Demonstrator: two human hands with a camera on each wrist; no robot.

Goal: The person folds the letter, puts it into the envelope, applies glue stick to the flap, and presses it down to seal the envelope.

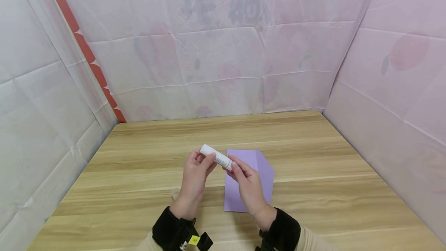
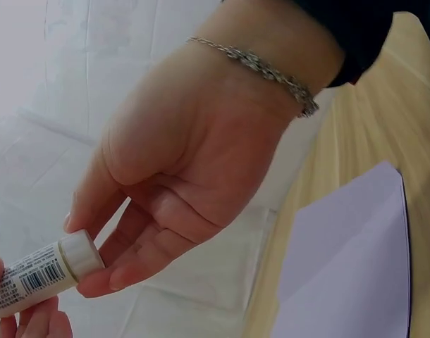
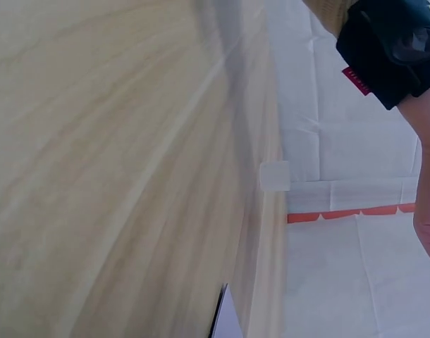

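A white glue stick (image 1: 216, 157) with a barcode label is held above the table between both hands. My left hand (image 1: 198, 165) grips its upper left end. My right hand (image 1: 240, 171) pinches the lower right end with thumb and fingertips. In the left wrist view the right hand (image 2: 166, 211), wearing a thin bracelet, curls its fingers round the end of the glue stick (image 2: 42, 276), and the left hand's fingertips (image 2: 21, 325) show at the bottom corner. A folded purple paper (image 1: 263, 173) lies flat on the wooden table (image 1: 313, 165), just beneath the right hand.
A small translucent cap (image 1: 175, 193) lies on the table left of my left wrist; it also shows in the right wrist view as the cap (image 3: 275, 175). Pale cloth walls (image 1: 223, 49) close in the table at back and both sides. Black wrist bands (image 1: 167, 226) sit on both arms.
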